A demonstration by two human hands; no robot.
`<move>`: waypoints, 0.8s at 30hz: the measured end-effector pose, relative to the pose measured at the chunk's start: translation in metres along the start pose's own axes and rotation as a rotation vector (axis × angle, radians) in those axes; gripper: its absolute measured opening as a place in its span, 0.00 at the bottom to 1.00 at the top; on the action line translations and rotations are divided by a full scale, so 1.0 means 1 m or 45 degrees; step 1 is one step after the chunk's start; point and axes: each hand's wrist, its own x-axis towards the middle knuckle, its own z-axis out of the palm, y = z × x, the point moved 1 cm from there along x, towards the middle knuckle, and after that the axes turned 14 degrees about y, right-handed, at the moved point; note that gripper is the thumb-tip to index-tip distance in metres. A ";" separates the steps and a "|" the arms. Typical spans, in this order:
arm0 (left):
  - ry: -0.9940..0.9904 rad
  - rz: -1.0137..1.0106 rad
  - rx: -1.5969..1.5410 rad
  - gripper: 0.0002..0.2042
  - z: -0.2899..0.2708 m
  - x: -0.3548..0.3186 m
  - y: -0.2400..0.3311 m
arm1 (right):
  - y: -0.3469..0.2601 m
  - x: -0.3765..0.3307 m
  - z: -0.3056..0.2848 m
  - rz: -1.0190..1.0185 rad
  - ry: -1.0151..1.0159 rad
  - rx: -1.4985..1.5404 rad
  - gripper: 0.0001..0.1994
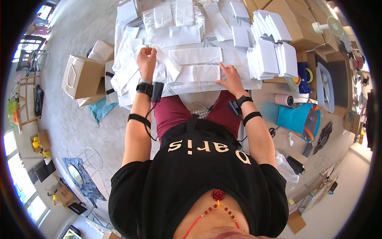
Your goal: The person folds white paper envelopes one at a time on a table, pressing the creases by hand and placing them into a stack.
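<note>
Two flat white strips, paper or thin cloth, lie one behind the other before me: a far strip (195, 55) and a near folded strip (201, 73). My right hand (231, 81) is at their right ends, thumb and index finger spread, the fingertips at the edges. My left hand (147, 61) is raised over a loose heap of white pieces (126, 75) to the left, its fingers curled together. Whether something thin is pinched there I cannot make out. A white band (170, 65) slants between the left hand and the strips.
Stacked white folded pieces (175, 36) lie at the table's far side. Upright bundles of white packets (266, 59) stand at the right. Cardboard boxes (85, 75) are left of the table. A small fan (332, 27), a pink cylinder (283, 99) and a blue bag (294, 121) are on the right.
</note>
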 end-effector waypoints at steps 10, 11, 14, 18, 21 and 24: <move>-0.086 0.419 -0.302 0.09 -0.013 -0.097 0.112 | -0.142 0.060 -0.025 0.434 -0.072 0.941 0.27; -0.101 0.425 -0.358 0.09 -0.006 -0.105 0.114 | -0.143 0.064 -0.017 0.529 -0.104 1.074 0.24; -0.183 0.436 -0.367 0.09 0.006 -0.126 0.115 | -0.149 0.073 -0.014 0.805 -0.178 1.412 0.22; -0.138 0.370 -0.420 0.23 0.010 -0.143 0.110 | -0.136 0.073 -0.005 0.799 0.085 1.212 0.15; -0.070 0.462 -0.112 0.43 0.003 -0.152 0.078 | -0.129 0.074 -0.002 0.753 0.109 1.193 0.10; -0.050 0.426 0.144 0.52 -0.003 -0.157 0.038 | -0.132 0.079 -0.014 0.708 0.106 1.198 0.09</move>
